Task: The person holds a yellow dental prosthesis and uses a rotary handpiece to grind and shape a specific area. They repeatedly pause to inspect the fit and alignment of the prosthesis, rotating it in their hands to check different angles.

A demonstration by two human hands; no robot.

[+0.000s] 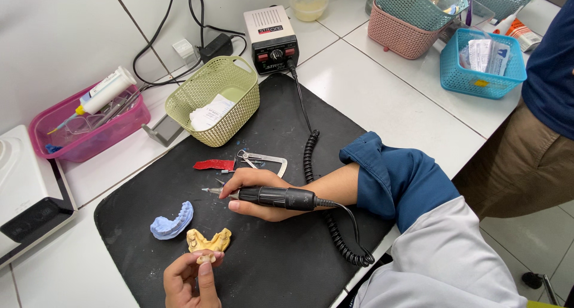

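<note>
The right hand [254, 191] is closed around a black handpiece [272, 196], held like a pen low over the black mat [287, 266], its metal tip pointing left and its coiled cord [311, 158] running back up the mat to the white control box [272, 39] at the mat's far edge. The left hand [191, 281], at the bottom edge of the view, pinches a small yellowish piece [206, 259] between thumb and fingertips; it looks like a single section of a dental cast, though it is too small to be sure. Just above that hand, a yellow cast [208, 241] lies on the mat, and beside it to the left lies a blue arch-shaped impression [172, 221]. Near the handpiece's tip, farther up the mat, are a red wax strip [214, 164] and a metal caliper [263, 160]. The mat covers the middle of the white tiled bench [382, 98]. At its upper left corner stands a green basket [215, 98] with a folded paper inside, and left of that a pink tray [86, 131] holds a syringe and other tools. A white device [27, 188] with a dark front sits at the left edge. Toward the back right are a pink basket [397, 36] with a teal one stacked on it, a blue basket [481, 66] of sealed packets, and a small yellow bowl [309, 4]. Another person [532, 134] in a dark top and brown trousers stands at the right of the bench.
</note>
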